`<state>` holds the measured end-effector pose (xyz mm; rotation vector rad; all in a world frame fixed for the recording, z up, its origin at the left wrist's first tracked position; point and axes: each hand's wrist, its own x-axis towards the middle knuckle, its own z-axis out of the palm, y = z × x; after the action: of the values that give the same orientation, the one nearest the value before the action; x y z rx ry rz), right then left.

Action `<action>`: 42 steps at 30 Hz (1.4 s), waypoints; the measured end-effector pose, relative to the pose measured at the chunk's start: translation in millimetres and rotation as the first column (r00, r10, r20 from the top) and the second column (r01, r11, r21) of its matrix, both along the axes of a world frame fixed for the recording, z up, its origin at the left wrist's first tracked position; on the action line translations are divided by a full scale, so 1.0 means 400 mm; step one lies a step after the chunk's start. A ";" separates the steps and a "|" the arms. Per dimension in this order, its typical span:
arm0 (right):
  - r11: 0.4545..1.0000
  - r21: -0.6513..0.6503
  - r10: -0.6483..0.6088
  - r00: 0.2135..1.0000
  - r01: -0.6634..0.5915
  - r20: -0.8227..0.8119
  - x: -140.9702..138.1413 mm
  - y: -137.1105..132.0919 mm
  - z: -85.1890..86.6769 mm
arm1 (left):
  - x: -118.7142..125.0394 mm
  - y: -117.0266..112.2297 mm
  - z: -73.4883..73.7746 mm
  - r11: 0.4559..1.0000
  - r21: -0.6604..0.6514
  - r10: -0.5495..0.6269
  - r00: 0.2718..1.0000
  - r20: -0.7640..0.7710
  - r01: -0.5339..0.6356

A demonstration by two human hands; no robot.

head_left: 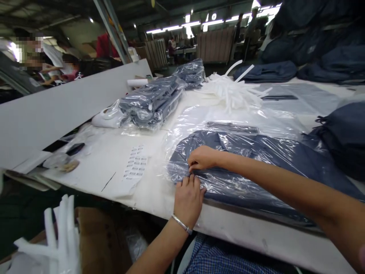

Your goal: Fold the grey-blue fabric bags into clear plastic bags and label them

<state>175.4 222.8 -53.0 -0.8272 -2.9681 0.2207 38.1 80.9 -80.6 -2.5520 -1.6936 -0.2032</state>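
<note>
A dark blue garment in a clear plastic bag (245, 160) lies on the white table (114, 167) in front of me. My left hand (188, 199) rests with its fingers pressed down on the bag's near left corner; a silver bangle sits on the wrist. My right hand (202, 158) is just above it, fingers curled and pinching the plastic at the same corner. The two hands almost touch.
A sheet of small labels (136, 164) lies left of the bag. Stacked bagged garments (154, 101) and a heap of white plastic strips (230, 91) sit farther back. Loose dark garments (345, 133) lie right. A white board (57, 106) leans left; people work behind it.
</note>
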 end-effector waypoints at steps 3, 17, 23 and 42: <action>0.999 0.044 0.000 0.999 -0.003 0.048 -0.020 0.024 -0.003 | -0.007 -0.001 -0.017 1.000 0.025 -0.013 1.000 0.023 0.013; 0.993 0.046 -0.116 0.984 0.110 0.138 -0.063 0.092 -0.013 | -0.015 -0.004 -0.030 0.995 0.096 -0.043 0.998 0.042 0.038; 0.935 -0.053 -0.352 0.936 0.352 -0.008 -0.033 0.149 -0.041 | -0.019 0.010 -0.028 0.997 0.076 -0.034 0.999 0.033 0.032; 0.029 -0.952 -0.999 -0.024 -0.304 -0.022 0.190 -0.610 -0.131 | -0.046 0.033 0.031 0.958 0.237 -0.214 0.950 0.226 0.159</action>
<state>251.4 -21.2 -105.3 -1.1970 -0.5816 1.7606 19.5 94.1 -68.2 -2.6057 -1.3992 -0.7087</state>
